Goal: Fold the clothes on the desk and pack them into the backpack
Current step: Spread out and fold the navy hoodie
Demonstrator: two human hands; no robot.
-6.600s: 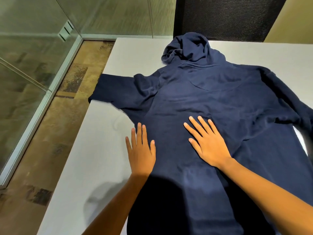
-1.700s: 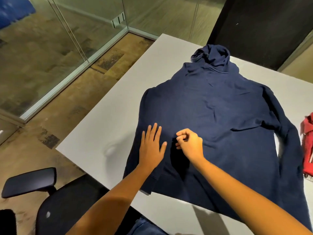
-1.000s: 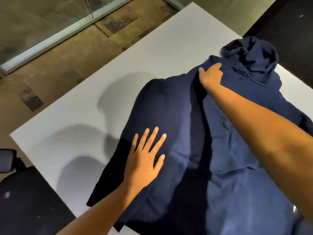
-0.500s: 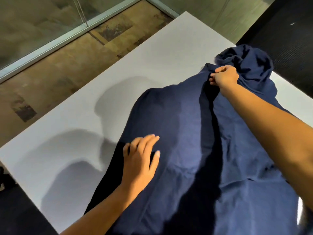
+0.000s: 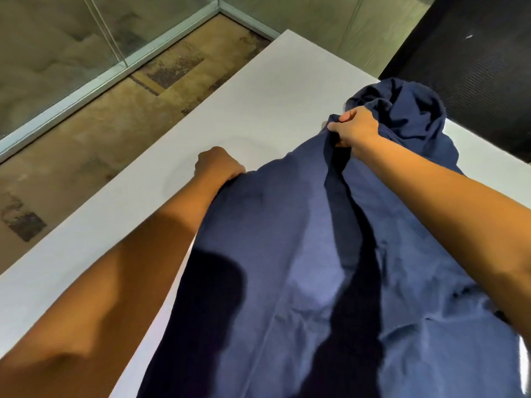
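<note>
A navy blue hoodie (image 5: 301, 268) lies spread over the white desk (image 5: 230, 110), its crumpled hood (image 5: 408, 110) at the far end. My right hand (image 5: 355, 127) grips a bunch of the cloth near the shoulder, just below the hood. At the hoodie's left shoulder edge my left hand (image 5: 217, 165) has its fingers curled round the cloth. A long dark fold runs down the hoodie from my right hand. No backpack is in view.
The desk's left edge drops to a brown tiled floor (image 5: 100, 124). Glass partition walls (image 5: 57, 53) stand at the left and far side. A black mesh chair back (image 5: 474, 47) rises beyond the desk's far edge.
My left hand has left the hoodie's lower side, moved up to the left shoulder edge and closed on the cloth. My right hand keeps its grip near the hood.
</note>
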